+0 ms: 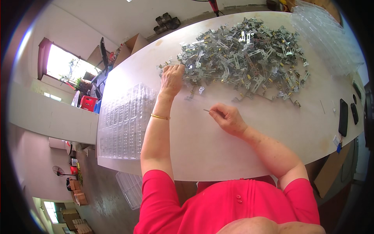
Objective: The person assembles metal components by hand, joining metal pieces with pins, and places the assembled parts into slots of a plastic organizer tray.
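Note:
A large heap of small silvery metal brackets (245, 58), some with brass-coloured bits, is spread over the far part of the white table (194, 144). At the heap's left edge my left hand (171, 81) has its fingers curled down and closed; what lies under the fingertips is hidden. Loose metal pieces (165, 62) show just beyond its knuckles. My right hand (229, 120) is in front of the heap, pinching a thin grey rod-like piece (206, 110) whose tip points left. A few stray brackets (201, 90) lie between the two hands.
Clear plastic compartment trays (126, 124) are on the table's left side; more clear trays (325, 37) are stacked at the far right. A black elongated case (343, 117) and small dark objects lie near the right edge. Another clear tray (130, 189) sits below the table's left edge.

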`<state>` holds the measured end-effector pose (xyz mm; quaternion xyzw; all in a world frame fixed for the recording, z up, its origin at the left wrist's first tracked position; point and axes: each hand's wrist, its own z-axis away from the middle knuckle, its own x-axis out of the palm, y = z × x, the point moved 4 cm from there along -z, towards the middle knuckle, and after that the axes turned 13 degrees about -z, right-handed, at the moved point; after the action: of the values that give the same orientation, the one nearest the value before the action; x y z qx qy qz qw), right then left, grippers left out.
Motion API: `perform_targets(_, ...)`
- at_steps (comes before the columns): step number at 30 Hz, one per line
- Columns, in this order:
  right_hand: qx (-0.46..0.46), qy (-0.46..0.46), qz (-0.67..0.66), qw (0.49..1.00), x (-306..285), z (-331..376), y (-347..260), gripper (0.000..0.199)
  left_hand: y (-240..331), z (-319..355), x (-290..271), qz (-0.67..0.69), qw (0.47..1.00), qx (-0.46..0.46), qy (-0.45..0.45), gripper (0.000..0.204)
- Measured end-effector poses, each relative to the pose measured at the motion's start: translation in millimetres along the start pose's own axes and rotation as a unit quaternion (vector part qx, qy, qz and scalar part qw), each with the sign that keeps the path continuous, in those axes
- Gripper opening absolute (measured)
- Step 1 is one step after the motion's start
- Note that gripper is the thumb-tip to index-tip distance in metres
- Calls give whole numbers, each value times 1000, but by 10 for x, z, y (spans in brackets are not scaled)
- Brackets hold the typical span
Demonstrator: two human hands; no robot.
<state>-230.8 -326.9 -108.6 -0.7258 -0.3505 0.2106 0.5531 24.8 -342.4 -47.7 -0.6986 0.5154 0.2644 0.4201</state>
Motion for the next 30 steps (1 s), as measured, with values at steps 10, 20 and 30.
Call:
perform_targets(10, 1, 19, -25, 1000, -12, 21, 59, 10, 320, -34, -321, 122, 989, -81, 24, 16)
perform_targets(20, 23, 126, -133, 983, -176, -37, 56, 10, 977, 420, -424, 628, 696, -307, -160, 28)
perform_targets(30, 45, 125, -119, 984, -159, -39, 16, 10, 1212, 704, -345, 582, 735, -320, -139, 25)
